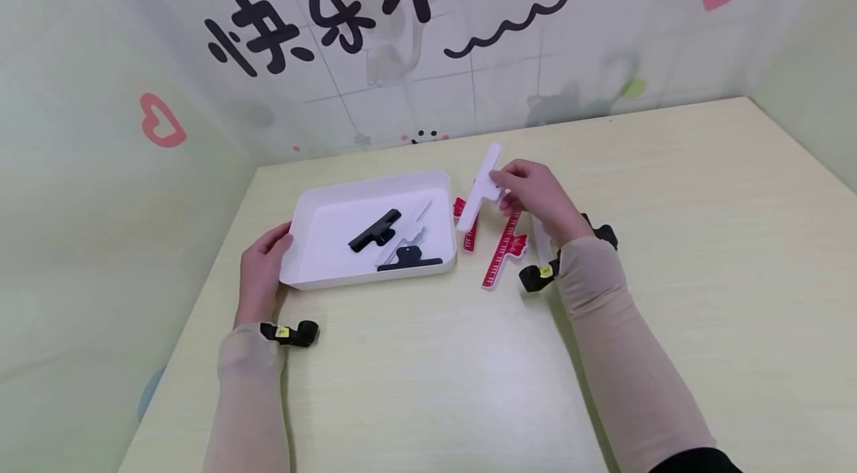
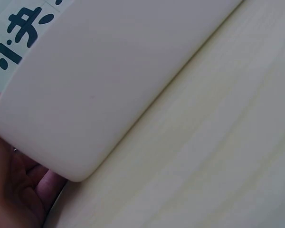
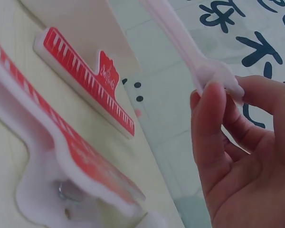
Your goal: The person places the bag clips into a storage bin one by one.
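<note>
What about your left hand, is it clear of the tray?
No, the left hand holds the tray at its left side.

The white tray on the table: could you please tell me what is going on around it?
A person's left hand holds the left end of a shallow white rectangular tray on a pale wood-grain table. Their right hand pinches a long white clip, raised beside the tray's right end. Inside the tray lie two black clips and one transparent clip; two red-and-white striped clips rest on the table to its right.
</note>
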A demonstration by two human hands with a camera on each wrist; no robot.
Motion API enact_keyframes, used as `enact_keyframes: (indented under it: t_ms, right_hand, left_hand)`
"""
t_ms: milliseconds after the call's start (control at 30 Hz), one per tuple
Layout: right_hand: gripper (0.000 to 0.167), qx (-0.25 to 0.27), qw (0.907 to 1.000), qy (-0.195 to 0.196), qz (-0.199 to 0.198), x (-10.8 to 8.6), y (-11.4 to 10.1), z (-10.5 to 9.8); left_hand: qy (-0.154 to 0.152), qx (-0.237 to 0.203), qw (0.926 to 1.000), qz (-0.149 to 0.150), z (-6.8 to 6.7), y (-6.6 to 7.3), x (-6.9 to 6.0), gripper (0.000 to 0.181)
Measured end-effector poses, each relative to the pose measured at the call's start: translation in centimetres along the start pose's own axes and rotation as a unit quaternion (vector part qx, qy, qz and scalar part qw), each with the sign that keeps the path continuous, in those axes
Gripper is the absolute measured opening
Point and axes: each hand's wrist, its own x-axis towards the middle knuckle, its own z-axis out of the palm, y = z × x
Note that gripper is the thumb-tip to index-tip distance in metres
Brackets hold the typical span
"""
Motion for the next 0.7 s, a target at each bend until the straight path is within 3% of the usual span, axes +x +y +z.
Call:
enact_keyframes:
  t_ms: [433, 700]
  right_hand:
    - [0.035, 0.069, 0.9976, -0.006, -0.008, 0.2, -0.5, 2.4]
    - [0.032, 0.073, 0.9969, -0.03, 0.008, 0.4, -0.6, 5.1]
  left_hand:
    - [0.0, -0.001, 1.0, -0.005, 0.0, 0.1, -0.2, 0.04]
    - [0.001, -0.008, 1.0, -0.002, 0.0, 0.2, -0.2, 0.04]
